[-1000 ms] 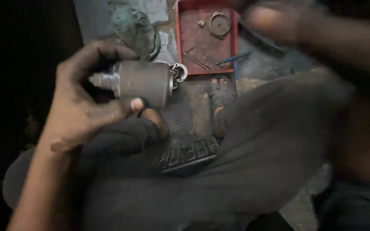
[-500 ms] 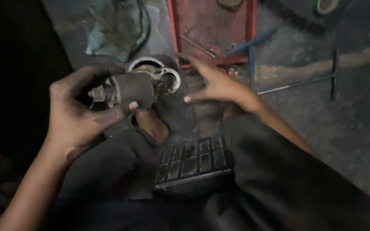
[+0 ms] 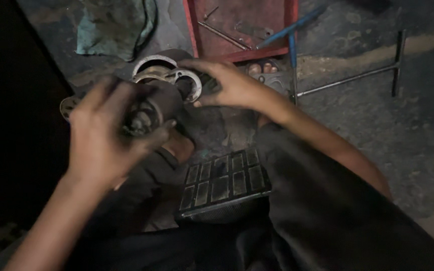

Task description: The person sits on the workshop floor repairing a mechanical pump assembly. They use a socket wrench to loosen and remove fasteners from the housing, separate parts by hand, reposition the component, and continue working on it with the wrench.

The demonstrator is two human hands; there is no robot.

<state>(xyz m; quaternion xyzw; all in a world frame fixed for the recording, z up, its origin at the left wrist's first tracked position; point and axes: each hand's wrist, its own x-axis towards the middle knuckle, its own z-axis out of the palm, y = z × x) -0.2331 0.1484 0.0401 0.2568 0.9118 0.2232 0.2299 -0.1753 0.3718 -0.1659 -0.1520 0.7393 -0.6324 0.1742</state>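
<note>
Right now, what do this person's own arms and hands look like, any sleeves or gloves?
Both are bare: no gloves or sleeves show on the forearms. The left hand and right hand look smudged with dark grime. No rings, watch or markings are visible in the dim, partly blurred view.

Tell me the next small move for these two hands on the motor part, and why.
Probably steady the dark cylindrical motor body in the left hand first: it is blurred, and the right hand already has its fingertips on the metal bracket at the far end. A still body would likely let that grip seat or free the bracket cleanly.
</note>
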